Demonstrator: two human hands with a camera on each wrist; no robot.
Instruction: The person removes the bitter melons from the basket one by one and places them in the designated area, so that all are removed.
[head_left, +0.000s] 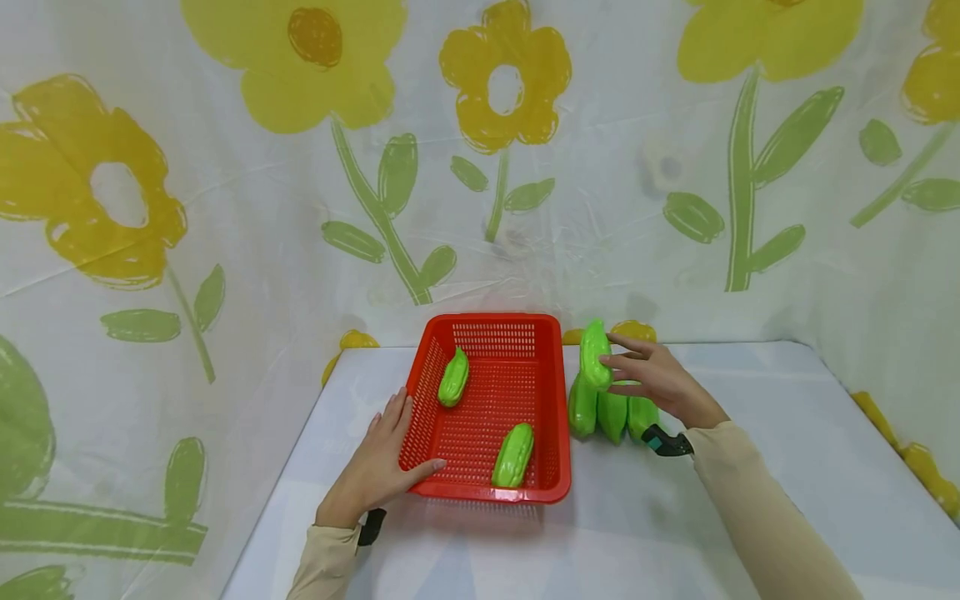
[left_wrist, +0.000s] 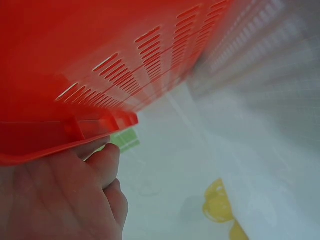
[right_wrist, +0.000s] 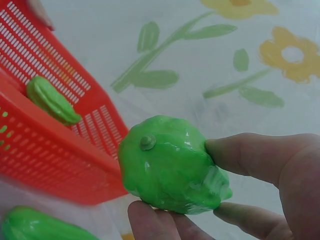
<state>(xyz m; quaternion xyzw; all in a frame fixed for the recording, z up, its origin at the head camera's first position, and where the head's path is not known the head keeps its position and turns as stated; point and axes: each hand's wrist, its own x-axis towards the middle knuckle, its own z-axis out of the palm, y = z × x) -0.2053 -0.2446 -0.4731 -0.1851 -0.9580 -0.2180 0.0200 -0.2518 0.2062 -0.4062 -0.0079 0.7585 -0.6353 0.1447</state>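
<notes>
A bright green bitter melon [right_wrist: 167, 162] is pinched between the thumb and fingers of my right hand [head_left: 663, 379], raised just right of the red plastic basket [head_left: 491, 495]. Beneath it, several more green bitter melons [head_left: 582, 408] lie side by side on the table. Two others are inside the basket: one bitter melon [head_left: 453, 379] at the far left, another bitter melon [head_left: 513, 456] near the front right. My left hand [head_left: 378, 462] rests on the basket's front left corner, fingers extended along the left rim and thumb over the front rim.
The white table [head_left: 637, 525] extends to the right and in front of the basket. A whitish curtain [head_left: 600, 250] with yellow flowers hangs behind the table and along both sides. Black wrist straps [head_left: 667, 442] are worn on both arms.
</notes>
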